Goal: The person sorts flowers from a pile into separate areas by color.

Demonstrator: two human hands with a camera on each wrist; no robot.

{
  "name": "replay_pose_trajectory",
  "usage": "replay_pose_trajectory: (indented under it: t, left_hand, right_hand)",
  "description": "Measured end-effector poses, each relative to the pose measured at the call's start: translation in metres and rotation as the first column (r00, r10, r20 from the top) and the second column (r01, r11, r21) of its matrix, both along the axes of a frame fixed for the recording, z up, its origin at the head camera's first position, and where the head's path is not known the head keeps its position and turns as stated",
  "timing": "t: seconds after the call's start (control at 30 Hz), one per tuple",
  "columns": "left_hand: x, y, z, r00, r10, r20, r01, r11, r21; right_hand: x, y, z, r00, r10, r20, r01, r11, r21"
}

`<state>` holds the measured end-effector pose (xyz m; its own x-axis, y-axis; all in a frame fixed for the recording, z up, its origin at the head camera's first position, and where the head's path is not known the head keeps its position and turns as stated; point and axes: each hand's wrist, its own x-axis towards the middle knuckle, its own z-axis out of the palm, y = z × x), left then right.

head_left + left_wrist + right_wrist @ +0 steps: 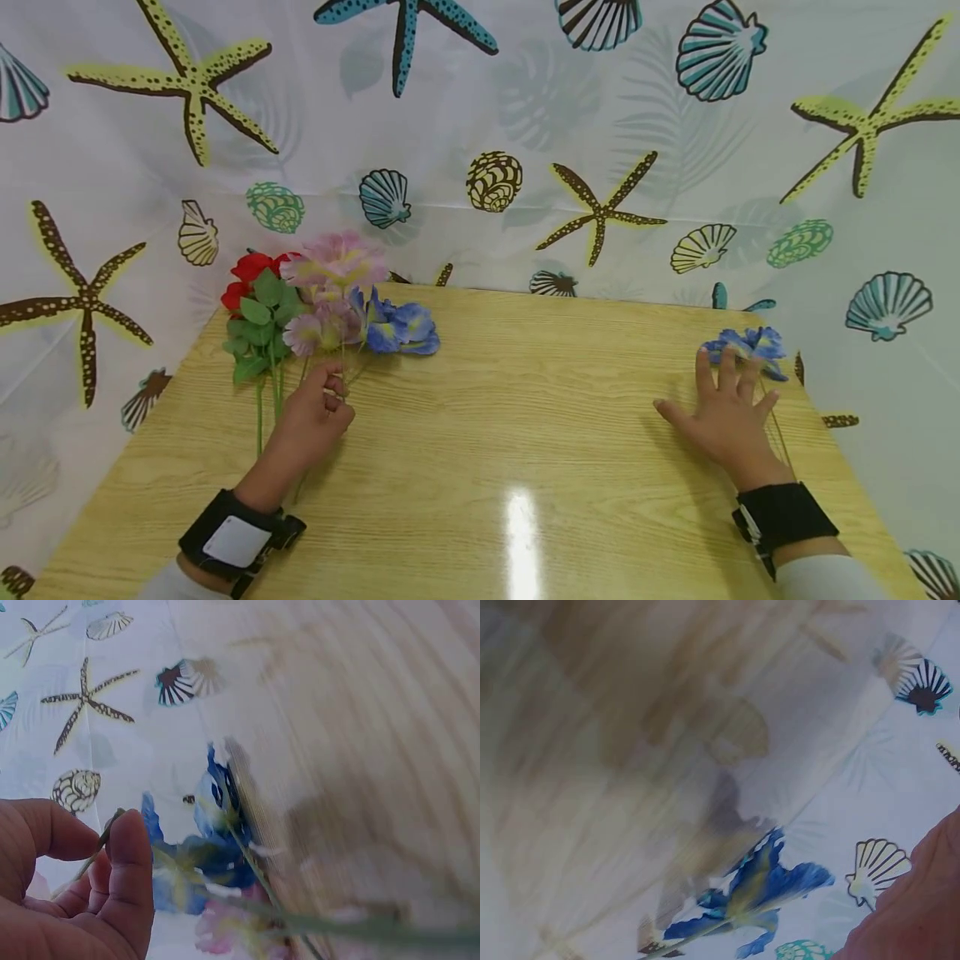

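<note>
My left hand (313,417) is at the left of the table and pinches a thin green stem (103,836) between thumb and fingertips. In the head view that stem runs up toward the pink artificial flowers (336,265). Blue flowers (401,325) lie just right of the pink ones, and red roses (251,268) with green leaves lie to their left. At the far right, my right hand (729,417) has its fingers spread, with the fingertips overlapping another blue flower (765,343). This flower's long stem (780,433) passes beside the hand, which grips nothing.
The wooden table (510,400) stretches between both hands and carries a bright light reflection near its front. A white cloth (450,125) printed with starfish and shells hangs behind the table and along its sides. Several rose stems (260,412) lie beside my left forearm.
</note>
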<state>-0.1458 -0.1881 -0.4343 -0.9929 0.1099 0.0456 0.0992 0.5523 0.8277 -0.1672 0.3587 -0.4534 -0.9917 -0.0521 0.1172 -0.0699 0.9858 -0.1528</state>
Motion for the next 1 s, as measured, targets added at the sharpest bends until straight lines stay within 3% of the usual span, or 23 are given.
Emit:
replay_pose_trajectory:
  t: [0.37,0.7,0.87,1.0]
  left_hand:
    - [0.001,0.044,-0.008,0.997,-0.062,-0.040,0.065,0.995,0.073]
    - [0.007,0.075,-0.011,0.992,-0.115,-0.050,0.121,0.984,0.133]
    - [0.007,0.085,-0.012,0.994,-0.103,-0.045,0.110,0.969,0.221]
    - [0.007,0.095,-0.012,0.994,-0.106,-0.006,0.103,0.942,0.319]
  right_hand:
    - [-0.005,-0.055,0.002,0.998,0.054,-0.029,-0.056,0.996,-0.067]
    - [0.004,-0.105,0.006,0.993,0.118,0.005,-0.113,0.961,-0.254]
    - [0.006,-0.125,0.004,0.987,0.155,0.032,-0.138,0.942,-0.307]
    - [0.006,-0.142,0.007,0.983,0.180,0.045,-0.151,0.915,-0.375]
